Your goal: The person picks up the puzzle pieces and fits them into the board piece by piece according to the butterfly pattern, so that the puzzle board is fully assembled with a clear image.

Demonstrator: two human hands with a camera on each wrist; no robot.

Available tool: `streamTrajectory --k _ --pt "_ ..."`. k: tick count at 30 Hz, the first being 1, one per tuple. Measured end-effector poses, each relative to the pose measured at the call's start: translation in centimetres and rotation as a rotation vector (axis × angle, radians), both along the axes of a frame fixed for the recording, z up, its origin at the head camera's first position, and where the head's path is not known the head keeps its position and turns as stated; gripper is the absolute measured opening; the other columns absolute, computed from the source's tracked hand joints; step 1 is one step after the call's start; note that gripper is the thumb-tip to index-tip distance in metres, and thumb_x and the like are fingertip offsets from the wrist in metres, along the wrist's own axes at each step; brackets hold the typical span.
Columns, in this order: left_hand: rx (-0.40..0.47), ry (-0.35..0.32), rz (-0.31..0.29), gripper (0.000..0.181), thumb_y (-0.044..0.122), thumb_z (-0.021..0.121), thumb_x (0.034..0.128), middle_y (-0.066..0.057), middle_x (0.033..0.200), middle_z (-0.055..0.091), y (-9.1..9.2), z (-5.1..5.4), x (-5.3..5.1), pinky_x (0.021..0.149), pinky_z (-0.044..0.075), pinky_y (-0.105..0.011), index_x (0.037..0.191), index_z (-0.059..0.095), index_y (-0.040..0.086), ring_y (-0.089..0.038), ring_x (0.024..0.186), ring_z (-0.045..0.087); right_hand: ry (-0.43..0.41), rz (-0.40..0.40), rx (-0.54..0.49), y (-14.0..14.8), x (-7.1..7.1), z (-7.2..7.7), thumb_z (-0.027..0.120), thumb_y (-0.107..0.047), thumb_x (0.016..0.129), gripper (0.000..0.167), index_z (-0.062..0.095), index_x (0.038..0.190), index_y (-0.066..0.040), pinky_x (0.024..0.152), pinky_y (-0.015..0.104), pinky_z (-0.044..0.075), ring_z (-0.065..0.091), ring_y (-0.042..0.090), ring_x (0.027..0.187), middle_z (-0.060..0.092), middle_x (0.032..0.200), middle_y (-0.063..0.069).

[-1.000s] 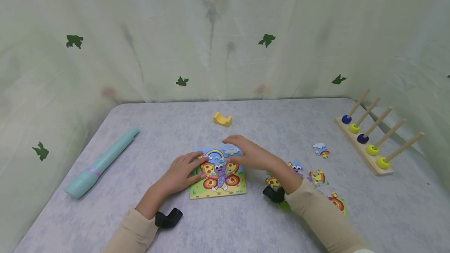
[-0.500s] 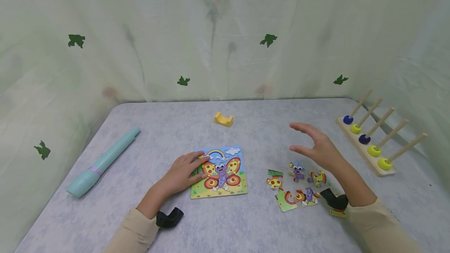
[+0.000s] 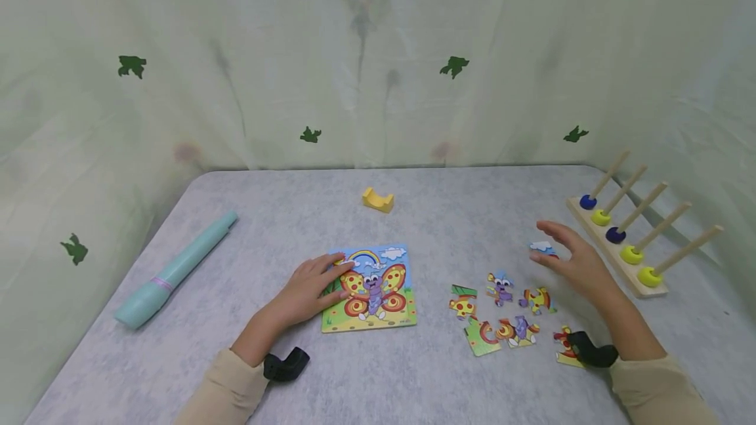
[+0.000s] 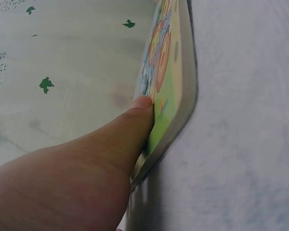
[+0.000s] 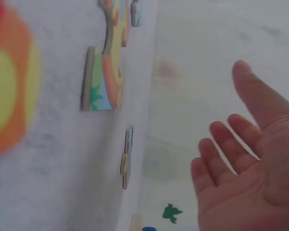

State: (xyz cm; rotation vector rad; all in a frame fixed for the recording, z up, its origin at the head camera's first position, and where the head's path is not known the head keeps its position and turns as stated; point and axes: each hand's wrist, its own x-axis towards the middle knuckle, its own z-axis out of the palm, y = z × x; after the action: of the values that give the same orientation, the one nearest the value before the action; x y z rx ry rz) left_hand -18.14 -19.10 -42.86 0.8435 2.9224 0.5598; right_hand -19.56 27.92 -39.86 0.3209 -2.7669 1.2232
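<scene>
My left hand [image 3: 306, 290] rests on the left side of a square butterfly puzzle board [image 3: 392, 315], its fingers lying over the picture. In the left wrist view the thumb [image 4: 130, 127] lies straight against the board's face [image 4: 166, 103]. My right hand [image 3: 581, 267] hovers at the right with thumb and fingers spread apart, around a puzzle piece with a cloud [image 3: 542, 248] that it partly hides. The right wrist view shows the same hand [image 5: 245, 159] holding nothing, apart from the piece [image 5: 127, 159].
Several loose puzzle pieces [image 3: 501, 288] lie right of the board. A wooden peg stand [image 3: 617, 248] with blue and yellow beads stands at the far right. A yellow curved block [image 3: 378, 201] sits at the back, and a folded teal umbrella-like object [image 3: 177, 271] lies at the left.
My right hand has moved off the board's right side, across to the right, and down toward the cloud piece. The left hand has stayed on the board.
</scene>
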Motion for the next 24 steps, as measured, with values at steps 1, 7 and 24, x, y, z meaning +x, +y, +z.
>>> streamTrajectory --k 1,7,24 --pt "-0.002 -0.002 0.001 0.056 0.043 0.051 0.0889 -0.007 0.143 0.028 0.0 0.0 0.0 0.102 0.016 -0.05 0.138 0.038 0.022 -0.03 0.129 0.022 -0.012 -0.006 -0.002 0.2 0.0 -0.2 0.064 -0.028 0.084 0.065 0.034 0.136 -0.004 0.091 0.061 0.026 0.029 0.042 0.122 0.036 0.135 0.022" --pt "-0.006 -0.011 0.006 0.056 0.044 0.05 0.0889 -0.007 0.143 0.027 0.0 0.0 0.0 0.102 0.015 -0.049 0.139 0.037 0.022 -0.029 0.129 0.021 -0.061 -0.007 -0.023 1.0 -0.2 -0.9 0.064 -0.031 0.083 0.069 0.032 0.137 -0.003 0.09 0.063 0.025 0.027 0.045 0.122 0.033 0.135 0.024" --pt "0.011 0.02 -0.002 0.056 0.042 0.053 0.0882 -0.009 0.142 0.029 0.1 -0.1 0.0 0.101 0.017 -0.051 0.138 0.04 0.018 -0.031 0.129 0.023 -0.154 -0.002 0.059 2.1 -0.3 -2.7 0.064 -0.034 0.083 0.075 0.027 0.137 0.003 0.093 0.059 0.025 0.032 0.045 0.118 0.029 0.135 0.029"
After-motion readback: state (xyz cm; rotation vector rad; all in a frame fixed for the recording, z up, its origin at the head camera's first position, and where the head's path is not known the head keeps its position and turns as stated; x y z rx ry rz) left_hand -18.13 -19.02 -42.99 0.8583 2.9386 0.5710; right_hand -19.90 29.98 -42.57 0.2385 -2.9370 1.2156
